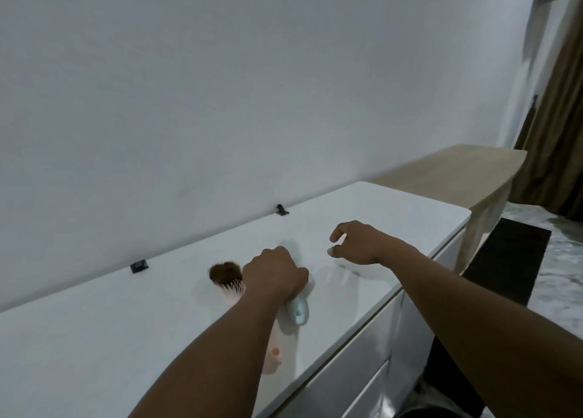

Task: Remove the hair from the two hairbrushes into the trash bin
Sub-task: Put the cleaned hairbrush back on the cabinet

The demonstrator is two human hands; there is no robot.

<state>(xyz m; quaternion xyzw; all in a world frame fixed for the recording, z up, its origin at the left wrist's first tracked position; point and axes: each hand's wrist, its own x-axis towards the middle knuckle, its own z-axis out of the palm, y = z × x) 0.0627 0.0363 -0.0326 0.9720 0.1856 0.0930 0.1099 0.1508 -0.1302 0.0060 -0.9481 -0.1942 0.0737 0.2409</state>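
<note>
Bench: white, glossy top, its far edge butting a plain grey wall; its near edge runs diagonally from lower centre up to a rounded right corner. Drawer fronts sit below that near edge. Broad bare surface lies to the left of the hands and behind them toward the wall.

Two small black clips rest at the wall line, one to the left and one further right, both well apart from the hands.

Blue hairbrush: pale blue, lying on the bench near the near edge, its handle pointing toward the camera. The left hand covers its head, fingers curled down and closed around it; the bristles are hidden.

Pink hairbrush: lying on the bench just left of the left hand, white bristles facing up, with a clump of brown hair sitting in its far end. Its handle passes under the left forearm and shows again nearer the camera.

Right hand: hovering above the bench to the right of the blue hairbrush, fingers loosely curled and apart, holding nothing.

Wooden table: beyond the bench's right corner. A dark mat lies on the floor to the right. A dark rounded rim shows at the bottom edge; whether it is a bin cannot be told.
</note>
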